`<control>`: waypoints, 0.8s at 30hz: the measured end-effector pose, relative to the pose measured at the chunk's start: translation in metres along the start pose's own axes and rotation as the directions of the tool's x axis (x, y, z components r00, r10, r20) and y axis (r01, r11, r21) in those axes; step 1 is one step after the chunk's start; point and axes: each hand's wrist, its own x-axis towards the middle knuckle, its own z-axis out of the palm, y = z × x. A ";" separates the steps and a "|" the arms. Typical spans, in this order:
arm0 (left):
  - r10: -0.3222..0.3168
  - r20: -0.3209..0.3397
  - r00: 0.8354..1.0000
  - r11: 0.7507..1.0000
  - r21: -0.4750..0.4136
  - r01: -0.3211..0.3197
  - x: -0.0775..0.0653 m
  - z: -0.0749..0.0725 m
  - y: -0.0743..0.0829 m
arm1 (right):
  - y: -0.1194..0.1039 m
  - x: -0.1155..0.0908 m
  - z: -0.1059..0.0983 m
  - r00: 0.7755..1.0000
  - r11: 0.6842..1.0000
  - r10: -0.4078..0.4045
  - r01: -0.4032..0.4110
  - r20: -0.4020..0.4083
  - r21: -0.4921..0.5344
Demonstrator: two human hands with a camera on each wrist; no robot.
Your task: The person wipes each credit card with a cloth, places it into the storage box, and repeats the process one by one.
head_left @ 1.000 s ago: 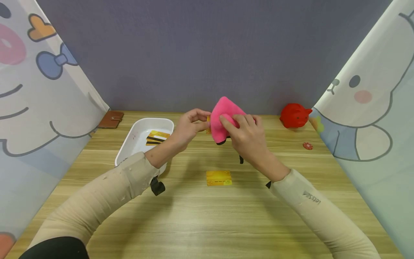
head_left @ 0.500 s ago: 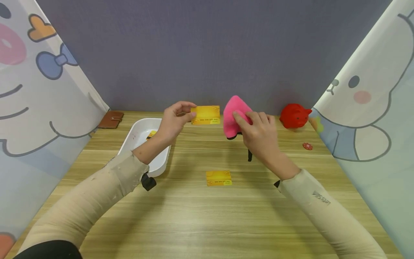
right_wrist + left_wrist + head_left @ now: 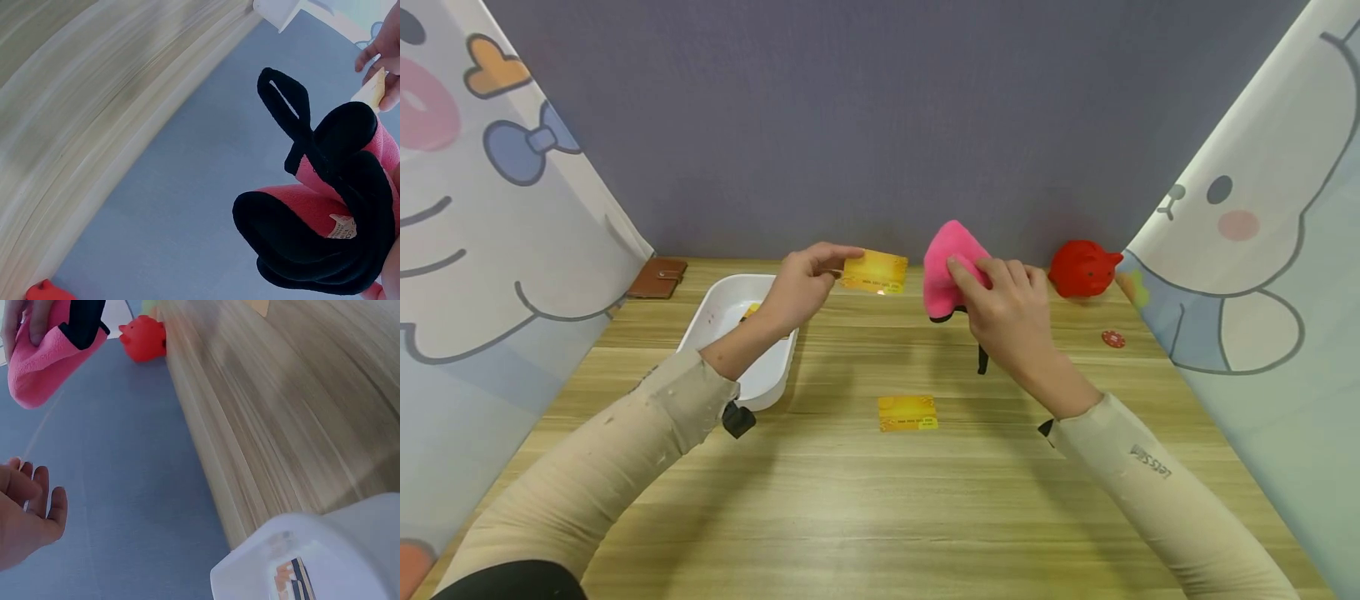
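Raised over the back of the table, my left hand [image 3: 805, 287] pinches a yellow bank card [image 3: 876, 271] by its left end, the face turned to the head camera. To its right, my right hand [image 3: 1011, 312] grips a folded pink fleecy cloth [image 3: 951, 262], apart from the card. The right wrist view shows the cloth's black edging [image 3: 281, 231], a black loop [image 3: 284, 100] and a small white label [image 3: 342, 227]. A second yellow card [image 3: 908, 413] lies flat on the table. A white tray [image 3: 771, 379] with yellow, black-striped cards stands beneath my left forearm, which partly hides them.
A brown wallet [image 3: 657, 277] lies at the back left. Toward the back right stand a red piggy bank [image 3: 1084, 268] and, in front of it, a red poker chip [image 3: 1113, 338]. A grey panel [image 3: 880, 125] closes the table's [image 3: 880, 500] rear, with printed cloth on both sides.
A second ago the card was mostly hidden by the cloth. Both hands have since moved apart, card leftward and cloth rightward. The card now tilts slightly. The card on the table has stayed put.
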 end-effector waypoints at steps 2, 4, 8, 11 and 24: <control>0.017 -0.016 1.000 1.000 0.025 -0.016 0.000 0.000 0.000 | -0.001 0.000 0.000 1.000 1.000 0.000 0.000 -0.001 -0.001; 0.026 -0.035 0.999 0.999 0.040 -0.024 0.000 0.001 0.000 | -0.001 0.001 0.000 1.000 1.000 0.002 -0.002 -0.005 0.000; 0.049 -0.053 0.997 0.997 0.055 -0.046 0.000 0.002 0.001 | -0.002 0.002 0.001 1.000 1.000 0.012 -0.012 -0.026 0.004; 0.079 -0.057 0.995 0.995 0.057 -0.076 0.000 0.002 0.002 | -0.002 0.002 0.002 0.999 1.000 0.019 -0.019 -0.044 0.006; 0.081 -0.049 0.996 0.996 0.037 -0.079 0.000 0.005 0.004 | -0.003 0.003 0.002 0.997 0.998 0.046 -0.044 -0.054 0.049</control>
